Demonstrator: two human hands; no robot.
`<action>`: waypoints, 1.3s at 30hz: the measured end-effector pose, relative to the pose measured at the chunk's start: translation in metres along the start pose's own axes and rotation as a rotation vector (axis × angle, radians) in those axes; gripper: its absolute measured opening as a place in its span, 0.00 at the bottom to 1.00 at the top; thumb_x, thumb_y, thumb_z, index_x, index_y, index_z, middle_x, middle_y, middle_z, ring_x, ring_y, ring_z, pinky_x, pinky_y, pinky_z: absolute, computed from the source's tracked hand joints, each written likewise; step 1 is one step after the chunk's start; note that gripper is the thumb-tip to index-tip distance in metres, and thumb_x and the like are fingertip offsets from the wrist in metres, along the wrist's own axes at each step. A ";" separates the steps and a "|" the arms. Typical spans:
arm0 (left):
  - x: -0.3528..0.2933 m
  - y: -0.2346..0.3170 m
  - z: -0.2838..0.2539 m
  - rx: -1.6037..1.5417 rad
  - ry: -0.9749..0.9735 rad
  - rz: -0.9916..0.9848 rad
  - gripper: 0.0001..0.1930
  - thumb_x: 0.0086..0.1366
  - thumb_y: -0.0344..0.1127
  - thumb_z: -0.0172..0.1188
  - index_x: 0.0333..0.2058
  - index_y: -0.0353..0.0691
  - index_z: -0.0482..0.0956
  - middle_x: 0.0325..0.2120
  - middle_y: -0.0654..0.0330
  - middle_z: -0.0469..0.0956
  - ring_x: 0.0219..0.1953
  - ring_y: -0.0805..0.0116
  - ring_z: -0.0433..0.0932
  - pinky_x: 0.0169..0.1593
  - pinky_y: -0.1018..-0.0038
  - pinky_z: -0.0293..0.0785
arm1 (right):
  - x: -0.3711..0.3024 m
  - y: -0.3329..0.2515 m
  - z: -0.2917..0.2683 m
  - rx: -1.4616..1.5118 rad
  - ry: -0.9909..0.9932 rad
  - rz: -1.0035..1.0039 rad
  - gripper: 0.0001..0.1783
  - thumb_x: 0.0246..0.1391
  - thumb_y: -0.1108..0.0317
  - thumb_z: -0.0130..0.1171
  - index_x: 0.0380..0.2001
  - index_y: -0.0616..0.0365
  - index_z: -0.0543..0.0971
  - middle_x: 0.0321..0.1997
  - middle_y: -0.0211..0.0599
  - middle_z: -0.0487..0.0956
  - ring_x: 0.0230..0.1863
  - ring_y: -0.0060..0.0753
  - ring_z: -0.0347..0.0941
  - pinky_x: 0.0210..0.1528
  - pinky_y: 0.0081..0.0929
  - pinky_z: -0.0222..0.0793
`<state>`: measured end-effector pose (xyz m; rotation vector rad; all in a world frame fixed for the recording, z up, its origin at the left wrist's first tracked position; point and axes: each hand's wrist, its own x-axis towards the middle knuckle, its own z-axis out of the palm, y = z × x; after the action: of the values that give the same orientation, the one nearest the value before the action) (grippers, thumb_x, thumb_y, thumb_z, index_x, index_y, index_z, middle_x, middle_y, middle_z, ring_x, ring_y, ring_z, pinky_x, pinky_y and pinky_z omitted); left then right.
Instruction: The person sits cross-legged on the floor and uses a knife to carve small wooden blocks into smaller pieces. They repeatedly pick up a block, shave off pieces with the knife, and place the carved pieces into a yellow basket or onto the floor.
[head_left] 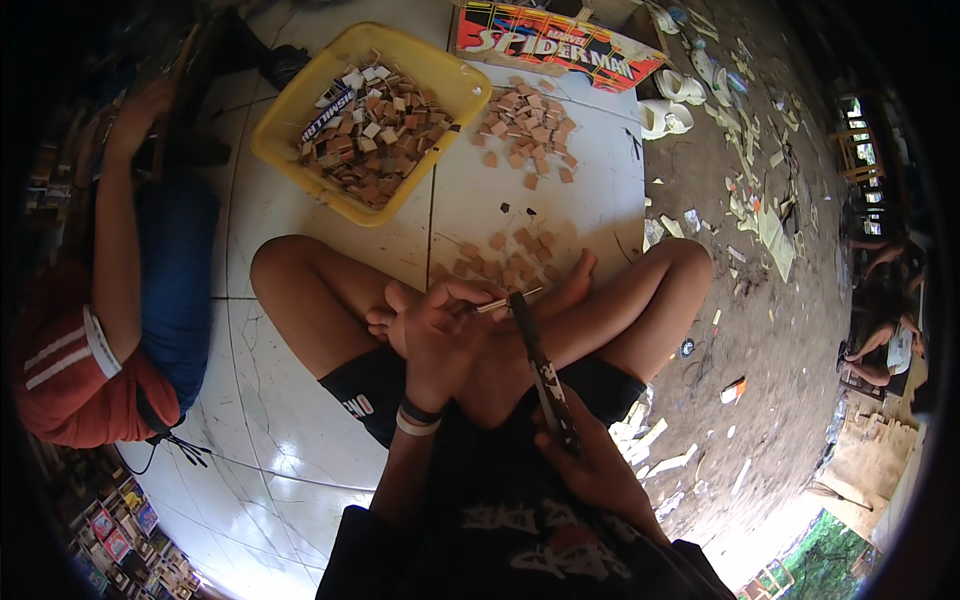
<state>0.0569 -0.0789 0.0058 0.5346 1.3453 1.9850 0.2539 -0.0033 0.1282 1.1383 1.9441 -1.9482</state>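
Observation:
My left hand (pixel 442 322) pinches a few small, thin wooden pieces (pixel 496 303) between thumb and fingers above my crossed legs. In my right hand (pixel 582 455) is a long, narrow dark tool (pixel 541 372) with pale worn patches. Its far end touches or crosses the pieces. Whether it is a file or a blade, I cannot tell. Just beyond my hands, small square brown wooden tiles (pixel 520 262) lie scattered on the floor by my feet. Farther off is a larger heap of the same tiles (pixel 527 125).
A yellow plastic basin (pixel 270 130) of wooden tiles stands ahead on the white tiled floor (pixel 265 400). Beyond the heap is a colourful printed box (pixel 560 45). White clogs (pixel 664 119) and scraps lie on the dirt ground to the right. Another person (pixel 100 350) sits close at left.

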 end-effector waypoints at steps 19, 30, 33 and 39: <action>-0.019 -0.003 0.021 0.396 0.282 0.192 0.12 0.65 0.14 0.65 0.47 0.28 0.84 0.45 0.48 0.88 0.47 0.64 0.87 0.56 0.74 0.82 | 0.014 0.020 0.019 -0.560 0.225 -0.189 0.54 0.54 0.85 0.58 0.82 0.49 0.51 0.49 0.51 0.72 0.49 0.54 0.76 0.50 0.51 0.74; -0.005 0.025 0.014 0.258 0.313 0.021 0.12 0.66 0.23 0.72 0.48 0.30 0.86 0.41 0.54 0.89 0.44 0.71 0.88 0.52 0.80 0.80 | 0.021 0.023 0.008 -0.309 0.314 -0.338 0.49 0.58 0.85 0.59 0.80 0.50 0.57 0.55 0.56 0.72 0.51 0.64 0.75 0.54 0.49 0.73; -0.001 0.037 0.005 0.114 0.319 -0.141 0.12 0.67 0.24 0.71 0.48 0.26 0.84 0.41 0.51 0.88 0.44 0.66 0.88 0.52 0.74 0.85 | 0.019 0.022 -0.010 -0.218 0.261 -0.340 0.46 0.60 0.85 0.57 0.80 0.53 0.57 0.57 0.54 0.74 0.55 0.58 0.75 0.58 0.43 0.72; 0.002 0.047 0.007 0.043 0.236 -0.233 0.12 0.69 0.27 0.70 0.48 0.25 0.85 0.38 0.51 0.88 0.41 0.64 0.88 0.50 0.69 0.86 | 0.012 0.025 -0.029 -0.174 0.007 -0.349 0.45 0.63 0.83 0.57 0.80 0.53 0.56 0.63 0.54 0.74 0.59 0.56 0.76 0.61 0.39 0.70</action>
<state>0.0462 -0.0849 0.0521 0.1551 1.5201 1.8734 0.2723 0.0237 0.1053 0.8057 2.3935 -1.8756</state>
